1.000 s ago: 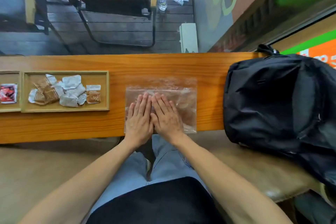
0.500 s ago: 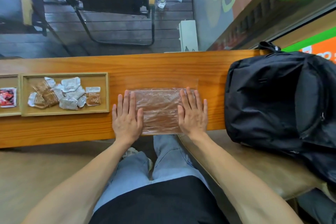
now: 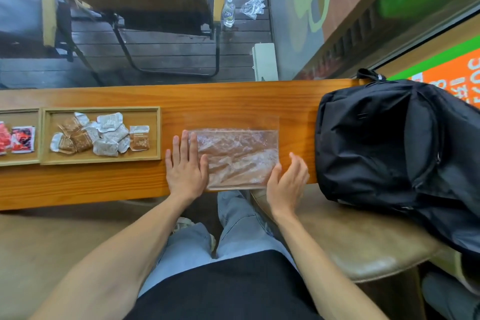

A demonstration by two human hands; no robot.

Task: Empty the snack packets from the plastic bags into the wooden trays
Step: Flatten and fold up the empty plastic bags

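An empty clear plastic bag (image 3: pixel 237 158) lies flat on the wooden counter (image 3: pixel 220 101) in front of me. My left hand (image 3: pixel 185 166) rests flat, fingers spread, on the bag's left edge. My right hand (image 3: pixel 287 183) is at the bag's near right corner, fingers curled, thumb touching the plastic; whether it grips the bag is unclear. To the left a wooden tray (image 3: pixel 153 138) holds several brown and silver snack packets (image 3: pixel 101 138). A second tray (image 3: pixel 19 161) at the far left holds red packets (image 3: pixel 22 139).
A black backpack (image 3: pixel 394 148) lies on the counter's right end and on the stool beside me, close to my right hand. Beyond the counter's far edge, below, are a chair, a water bottle (image 3: pixel 229 11) and a crumpled plastic bag (image 3: pixel 253 6).
Both hands slid apart from the bag's middle to its sides, smoothing it. Since then my right hand has lifted off flat and curled at the bag's near right corner.
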